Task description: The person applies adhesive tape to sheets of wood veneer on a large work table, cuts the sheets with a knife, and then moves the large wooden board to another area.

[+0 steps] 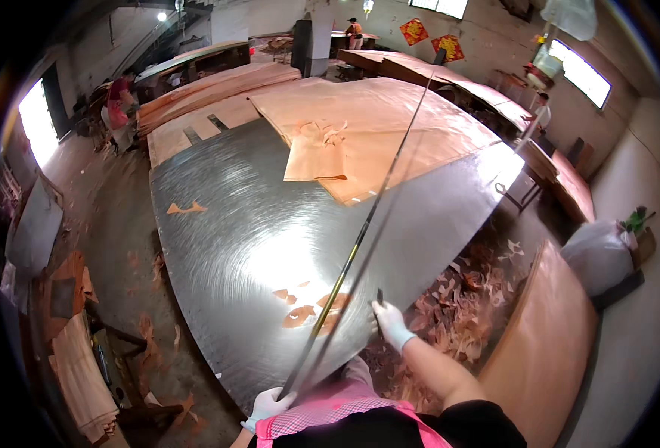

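My left hand (270, 404), in a white glove, is closed round the near end of a long thin pole (361, 233). The pole is dark with a yellowish stretch and slants across the table to the far right. My right hand (392, 324), also gloved, is closed on a short dark tool (379, 296) that points away from me near the table's right edge; its kind cannot be made out. Thin wood veneer sheets (389, 112) cover the far part of the shiny metal tabletop (218, 261). A smaller veneer piece (315, 157) lies on them. Veneer scraps (298, 316) lie beside the pole.
Veneer offcuts (464, 313) litter the floor right of the table. A large sheet stack (546, 321) stands farther right, near a white sack (599, 250). More veneer (83, 373) is at the lower left. Another person (118, 108) stands at the far left, others farther back.
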Motion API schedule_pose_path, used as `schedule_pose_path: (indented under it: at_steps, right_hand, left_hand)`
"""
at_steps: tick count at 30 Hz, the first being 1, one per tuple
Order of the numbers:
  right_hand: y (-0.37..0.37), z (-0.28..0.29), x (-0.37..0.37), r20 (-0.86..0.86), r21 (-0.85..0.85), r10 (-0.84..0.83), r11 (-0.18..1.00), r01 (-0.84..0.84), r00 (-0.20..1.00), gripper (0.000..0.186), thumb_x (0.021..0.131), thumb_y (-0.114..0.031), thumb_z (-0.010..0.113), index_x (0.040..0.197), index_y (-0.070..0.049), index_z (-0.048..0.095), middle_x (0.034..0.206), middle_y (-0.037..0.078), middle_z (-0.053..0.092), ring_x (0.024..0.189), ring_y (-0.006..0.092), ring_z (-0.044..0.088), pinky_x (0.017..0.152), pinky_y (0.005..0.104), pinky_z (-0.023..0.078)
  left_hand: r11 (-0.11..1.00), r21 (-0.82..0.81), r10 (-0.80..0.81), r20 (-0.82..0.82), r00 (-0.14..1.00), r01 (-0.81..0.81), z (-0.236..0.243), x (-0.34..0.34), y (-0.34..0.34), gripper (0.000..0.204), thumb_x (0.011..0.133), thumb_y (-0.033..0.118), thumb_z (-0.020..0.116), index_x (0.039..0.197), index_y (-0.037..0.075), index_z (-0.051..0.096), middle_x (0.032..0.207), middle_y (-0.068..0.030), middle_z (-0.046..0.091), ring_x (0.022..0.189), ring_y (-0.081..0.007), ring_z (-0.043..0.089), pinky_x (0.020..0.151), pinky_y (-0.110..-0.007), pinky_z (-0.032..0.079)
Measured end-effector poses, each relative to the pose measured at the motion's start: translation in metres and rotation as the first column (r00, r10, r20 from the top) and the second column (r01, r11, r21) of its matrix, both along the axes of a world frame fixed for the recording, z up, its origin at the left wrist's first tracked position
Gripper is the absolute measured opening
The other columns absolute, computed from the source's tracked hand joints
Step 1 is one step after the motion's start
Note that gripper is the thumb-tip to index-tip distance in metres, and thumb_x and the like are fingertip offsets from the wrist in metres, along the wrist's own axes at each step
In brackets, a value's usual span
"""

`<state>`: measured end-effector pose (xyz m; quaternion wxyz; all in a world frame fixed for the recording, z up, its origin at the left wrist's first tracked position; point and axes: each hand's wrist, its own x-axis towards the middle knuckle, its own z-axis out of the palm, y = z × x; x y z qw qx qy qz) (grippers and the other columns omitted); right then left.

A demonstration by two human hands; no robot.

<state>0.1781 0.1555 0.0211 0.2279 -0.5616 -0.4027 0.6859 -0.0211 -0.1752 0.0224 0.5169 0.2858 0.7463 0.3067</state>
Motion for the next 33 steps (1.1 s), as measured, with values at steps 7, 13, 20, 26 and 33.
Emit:
schedule_pose_path:
  at_steps: [7, 13, 20, 26, 33]
  right_hand:
    - [0.166, -0.013, -0.087, 0.005, 0.095, 0.182, 0.979, -0.182, 0.983, 0.020, 0.097, -0.025, 0.059, 0.090, -0.007, 0.057, 0.059, -0.001, 0.050, 0.044, 0.0097, 0.043, 0.039, 0.0271, 0.036]
    - [0.288, -0.005, -0.164, 0.011, 0.117, 0.100, 0.988, -0.101, 0.995, 0.019, 0.095, -0.023, 0.057, 0.095, -0.004, 0.058, 0.065, 0.002, 0.053, 0.044, 0.0120, 0.043, 0.037, 0.0285, 0.034]
    - [0.403, -0.075, -0.189, -0.260, -0.230, -0.178, 0.966, 0.119, 0.949, 0.014, 0.088, -0.014, 0.059, 0.093, -0.001, 0.060, 0.072, 0.005, 0.053, 0.049, 0.0147, 0.043, 0.040, 0.0323, 0.032]
    - [0.414, -0.079, -0.208, -0.094, -0.121, -0.190, 0.977, 0.178, 0.977, 0.016, 0.089, -0.015, 0.058, 0.099, -0.003, 0.061, 0.077, 0.006, 0.056, 0.051, 0.0159, 0.045, 0.041, 0.0327, 0.034]
    - [0.414, -0.073, -0.209, 0.003, -0.049, -0.277, 0.960, 0.277, 0.961, 0.007, 0.089, -0.013, 0.057, 0.086, -0.007, 0.058, 0.067, 0.004, 0.056, 0.042, 0.0110, 0.039, 0.037, 0.0273, 0.027]
  left_hand:
    - [0.969, 0.118, 0.231, -0.135, 0.963, -0.216, 0.018, 0.009, 0.079, 0.032, 0.091, 0.032, 0.069, 0.097, 0.001, 0.072, 0.066, 0.0001, 0.063, 0.062, -0.0079, 0.056, 0.060, -0.028, 0.046]
    - [0.885, 0.154, 0.465, -0.220, 0.858, -0.440, 0.017, 0.029, 0.129, 0.021, 0.089, 0.021, 0.071, 0.094, 0.000, 0.072, 0.061, 0.0030, 0.058, 0.057, -0.0037, 0.050, 0.054, -0.026, 0.041]
    - [0.814, 0.016, 0.576, -0.154, 0.803, -0.581, 0.030, 0.044, 0.184, 0.024, 0.087, 0.018, 0.073, 0.098, -0.003, 0.072, 0.074, -0.0033, 0.067, 0.069, -0.0076, 0.059, 0.066, -0.026, 0.048]
    - [0.768, 0.015, 0.635, -0.147, 0.759, -0.640, 0.026, 0.041, 0.192, 0.023, 0.087, 0.016, 0.072, 0.098, -0.005, 0.071, 0.075, -0.0022, 0.066, 0.070, -0.0076, 0.058, 0.067, -0.025, 0.048]
    - [0.771, 0.027, 0.634, -0.130, 0.762, -0.637, 0.010, 0.039, 0.191, 0.022, 0.088, 0.015, 0.072, 0.098, -0.005, 0.070, 0.076, -0.0021, 0.066, 0.071, -0.0075, 0.058, 0.067, -0.025, 0.048]
